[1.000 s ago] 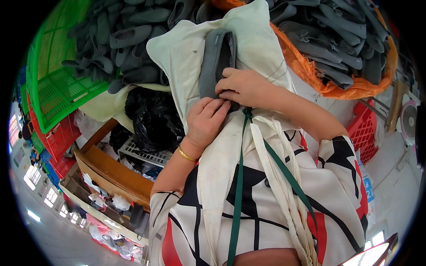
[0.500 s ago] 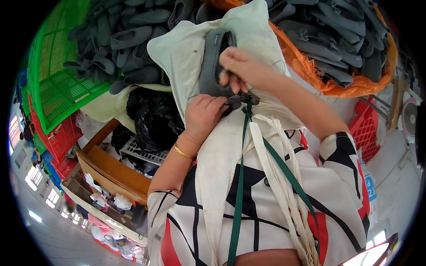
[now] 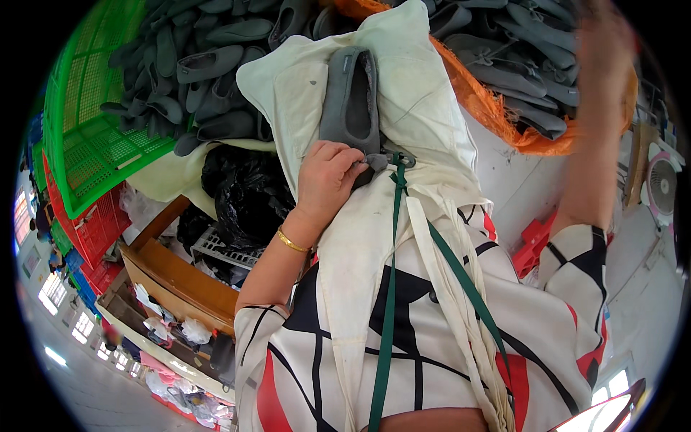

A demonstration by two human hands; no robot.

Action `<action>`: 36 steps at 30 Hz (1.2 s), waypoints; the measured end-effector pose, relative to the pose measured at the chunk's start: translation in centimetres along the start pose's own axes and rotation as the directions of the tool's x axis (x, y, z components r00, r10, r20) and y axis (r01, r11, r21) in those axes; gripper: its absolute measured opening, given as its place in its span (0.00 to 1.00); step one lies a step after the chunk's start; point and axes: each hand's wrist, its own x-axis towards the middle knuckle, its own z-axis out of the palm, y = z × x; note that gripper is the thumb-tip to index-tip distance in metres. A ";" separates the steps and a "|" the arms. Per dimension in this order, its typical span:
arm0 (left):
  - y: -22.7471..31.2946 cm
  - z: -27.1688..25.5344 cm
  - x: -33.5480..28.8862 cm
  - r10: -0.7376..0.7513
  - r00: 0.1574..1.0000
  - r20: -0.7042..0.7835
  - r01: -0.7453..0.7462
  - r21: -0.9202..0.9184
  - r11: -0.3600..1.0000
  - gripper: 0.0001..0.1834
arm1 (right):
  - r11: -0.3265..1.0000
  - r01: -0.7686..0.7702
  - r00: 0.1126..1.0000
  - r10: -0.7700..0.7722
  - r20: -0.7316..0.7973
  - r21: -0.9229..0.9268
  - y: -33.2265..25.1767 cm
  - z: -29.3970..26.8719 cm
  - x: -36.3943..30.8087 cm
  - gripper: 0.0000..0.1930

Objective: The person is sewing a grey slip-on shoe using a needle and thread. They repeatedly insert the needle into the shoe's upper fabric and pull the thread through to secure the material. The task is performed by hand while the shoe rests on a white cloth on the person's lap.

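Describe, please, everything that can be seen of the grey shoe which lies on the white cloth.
The shoe is a low, grey slip-on that looks like felt or soft fabric, with a darker, speckled lining and a small tag on its left side near the far end. It lies lengthwise away from the person, opening upward, on the white cloth. The left hand partly hides its near end and pinches a small grey piece; whether that belongs to the shoe is unclear.
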 end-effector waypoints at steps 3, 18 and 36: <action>0.5 -0.2 -0.5 -0.069 0.996 -0.065 0.071 0.028 0.997 0.14 | 0.949 -0.076 0.740 0.260 0.621 -0.306 5.1 -1.0 -7.9 0.05; 0.2 0.8 -1.6 -0.060 0.979 -0.194 0.073 0.062 0.995 0.10 | 0.880 0.159 0.213 0.412 0.886 -0.448 5.3 -1.8 -23.5 0.06; 0.0 1.1 -1.7 -0.047 0.971 -0.234 0.062 0.057 0.996 0.12 | 0.838 0.286 0.109 0.453 0.885 -0.465 5.1 -1.2 -23.6 0.04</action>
